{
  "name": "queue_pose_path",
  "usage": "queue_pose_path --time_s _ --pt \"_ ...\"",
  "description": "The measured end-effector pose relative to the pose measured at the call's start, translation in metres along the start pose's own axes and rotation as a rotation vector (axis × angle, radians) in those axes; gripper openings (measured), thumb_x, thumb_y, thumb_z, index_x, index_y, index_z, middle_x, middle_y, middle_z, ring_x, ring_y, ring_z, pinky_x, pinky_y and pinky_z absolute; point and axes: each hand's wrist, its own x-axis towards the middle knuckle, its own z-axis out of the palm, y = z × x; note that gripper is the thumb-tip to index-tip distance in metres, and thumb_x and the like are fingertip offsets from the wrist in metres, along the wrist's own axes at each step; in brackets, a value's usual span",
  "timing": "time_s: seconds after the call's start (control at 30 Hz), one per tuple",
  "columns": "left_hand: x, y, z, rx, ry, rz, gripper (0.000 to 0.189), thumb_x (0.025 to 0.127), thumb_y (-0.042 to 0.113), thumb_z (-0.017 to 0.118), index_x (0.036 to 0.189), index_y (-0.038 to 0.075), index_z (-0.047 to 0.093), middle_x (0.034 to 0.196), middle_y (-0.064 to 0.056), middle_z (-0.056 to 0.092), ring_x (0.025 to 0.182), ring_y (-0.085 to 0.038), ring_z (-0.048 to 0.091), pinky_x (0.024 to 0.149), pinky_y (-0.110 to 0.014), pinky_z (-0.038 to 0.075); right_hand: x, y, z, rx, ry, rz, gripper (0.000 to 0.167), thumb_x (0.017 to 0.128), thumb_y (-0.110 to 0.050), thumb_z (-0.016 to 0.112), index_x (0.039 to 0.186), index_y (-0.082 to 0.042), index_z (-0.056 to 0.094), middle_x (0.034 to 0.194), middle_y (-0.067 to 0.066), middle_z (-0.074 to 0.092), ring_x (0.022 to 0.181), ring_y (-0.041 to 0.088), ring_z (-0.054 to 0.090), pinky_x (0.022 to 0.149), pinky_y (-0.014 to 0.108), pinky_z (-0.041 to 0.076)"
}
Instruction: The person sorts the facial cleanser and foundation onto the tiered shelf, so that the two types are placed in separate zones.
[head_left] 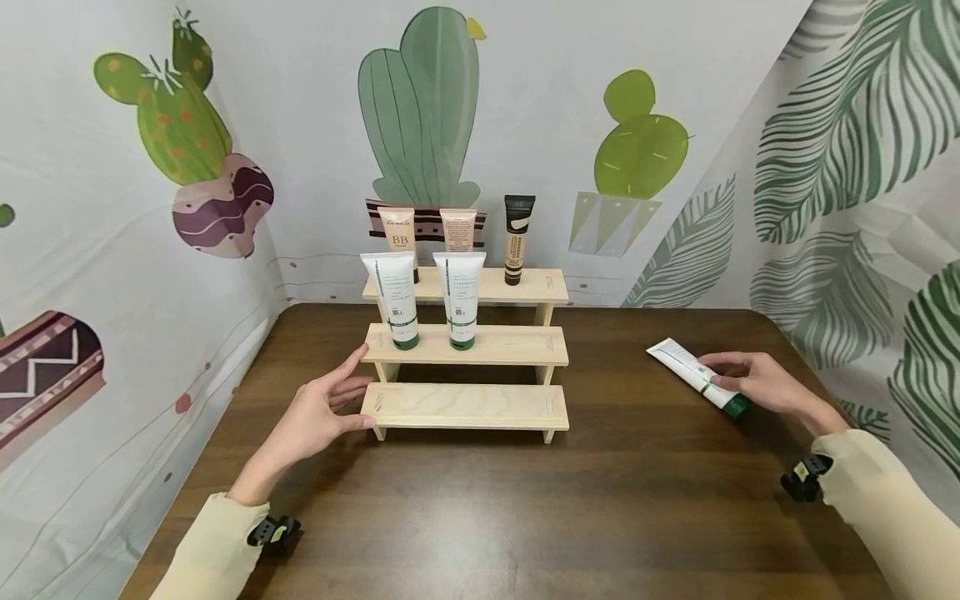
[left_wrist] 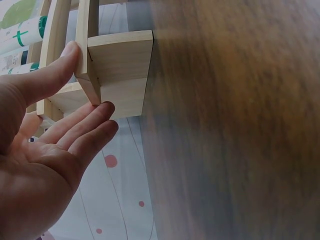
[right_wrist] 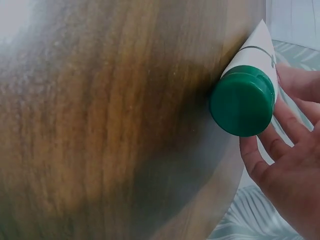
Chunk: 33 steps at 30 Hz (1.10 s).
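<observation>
A three-step wooden display stand point(head_left: 465, 406) stands on the table. My left hand point(head_left: 315, 417) is at its left end, thumb touching the bottom step's edge and the other fingers extended along the side; in the left wrist view the hand point(left_wrist: 55, 145) shows its palm. To the right, a white squeeze tube point(head_left: 693, 371) with a green cap point(right_wrist: 242, 102) lies at a slant on the table. My right hand point(head_left: 761, 383) pinches it near the cap between thumb and fingers. Two similar white tubes point(head_left: 395, 292) point(head_left: 461, 292) stand caps down on the middle step.
On the top step stand two beige tubes point(head_left: 399, 229) point(head_left: 458, 227), partly behind the white ones, and a black-and-beige tube point(head_left: 515, 242) at the right. The brown wooden table point(head_left: 480, 517) reaches back to a printed cactus cloth point(head_left: 540, 125).
</observation>
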Motion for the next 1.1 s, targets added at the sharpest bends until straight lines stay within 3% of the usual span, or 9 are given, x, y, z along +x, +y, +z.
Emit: queue_pose_path --time_s 0.07,0.27,0.4,0.73,1.1 --pt "0.0 0.0 0.0 -0.003 -0.001 -0.002 0.112 0.078 -0.004 0.092 0.168 0.025 0.032 0.135 -0.029 0.065 0.124 -0.039 0.066 0.101 -0.049 0.056 0.001 0.0 0.0 0.014 -0.005 0.0 0.04 0.1 0.0 0.068 0.137 0.012 0.061 0.13 0.033 0.064 0.082 0.01 0.061 0.061 0.024 0.05" --pt "0.0 0.0 0.0 -0.002 0.002 0.004 0.112 0.078 -0.004 0.092 0.168 0.024 0.032 0.136 -0.029 0.065 0.124 -0.039 0.066 0.101 -0.047 0.057 0.008 -0.003 -0.003 0.004 -0.048 0.009 0.049 0.095 0.0 0.074 0.138 0.015 0.058 0.118 0.026 0.07 0.084 0.017 0.066 0.065 0.025 0.055" --pt "0.001 0.0 0.0 -0.001 -0.001 0.004 0.112 0.078 -0.005 0.091 0.168 0.023 0.032 0.136 -0.029 0.064 0.124 -0.04 0.066 0.1 -0.047 0.057 0.012 -0.005 -0.006 -0.041 -0.109 0.041 0.052 0.097 -0.007 0.074 0.137 0.019 0.055 0.118 0.026 0.07 0.094 0.019 0.068 0.072 0.025 0.057" --pt "0.001 -0.001 0.0 0.003 -0.005 -0.005 0.112 0.078 -0.005 0.091 0.168 0.025 0.032 0.136 -0.03 0.064 0.124 -0.04 0.066 0.101 -0.048 0.057 0.018 -0.011 -0.003 -0.058 -0.161 0.048 0.048 0.102 -0.013 0.07 0.137 0.016 0.058 0.126 0.03 0.068 0.109 0.03 0.065 0.077 0.025 0.057" --pt "0.001 -0.002 0.0 -0.004 -0.004 -0.006 0.112 0.078 -0.007 0.091 0.168 0.024 0.032 0.137 -0.03 0.063 0.124 -0.04 0.065 0.101 -0.047 0.057 0.023 -0.013 0.0 -0.006 -0.256 0.029 0.051 0.102 -0.012 0.069 0.142 0.016 0.054 0.135 0.031 0.063 0.115 0.025 0.061 0.083 0.023 0.054"
